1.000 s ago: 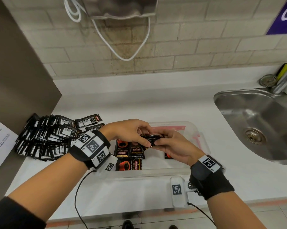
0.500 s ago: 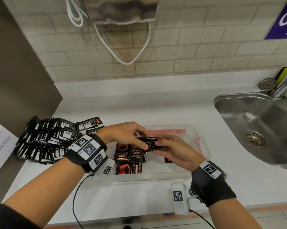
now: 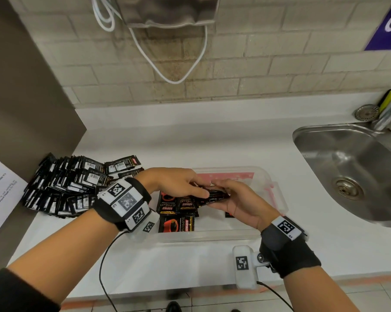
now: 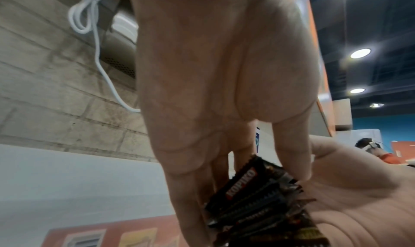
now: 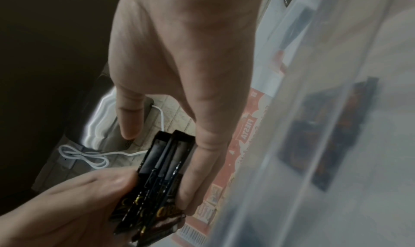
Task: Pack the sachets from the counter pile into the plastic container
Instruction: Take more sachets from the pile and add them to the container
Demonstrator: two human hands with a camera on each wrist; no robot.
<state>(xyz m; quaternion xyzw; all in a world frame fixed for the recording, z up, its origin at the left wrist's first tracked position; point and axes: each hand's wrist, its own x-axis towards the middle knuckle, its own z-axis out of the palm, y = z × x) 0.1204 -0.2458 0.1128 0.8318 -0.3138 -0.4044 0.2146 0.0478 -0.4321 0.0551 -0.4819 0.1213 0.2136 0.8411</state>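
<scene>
Both hands clamp one small bundle of black foil coffee sachets (image 3: 214,195), held edge-on at frame centre in the head view. The left hand (image 3: 178,183) pinches it from above, fingers on one face and thumb on the other; the left wrist view shows the sachet edges fanned slightly, not squared. The right hand (image 3: 237,199) cups the bundle from below and the right, its fingers (image 5: 197,162) curled along one side. The bundle hangs over the clear rectangular plastic container (image 3: 277,199), which sits on the white counter (image 3: 190,140) at lower centre. A few loose sachets (image 3: 177,212) already lie flat on its floor, towards the left end; one more shows dark beneath the right palm. The unpacked pile of black sachets (image 3: 73,185) lies at centre left, just beside the container. Judgement: task is early; most of the stock is unpacked. Step in hand appears to be aligning the bundle before setting it in. Risks: foil faces are slick and the stack is uneven, so easing either pinch could let the middle sachets slide out and scatter. Setting the bundle upright against the flat-lying ones may tip it over. The steel sink (image 3: 352,167) at right is well apart, a minor hazard.
</scene>
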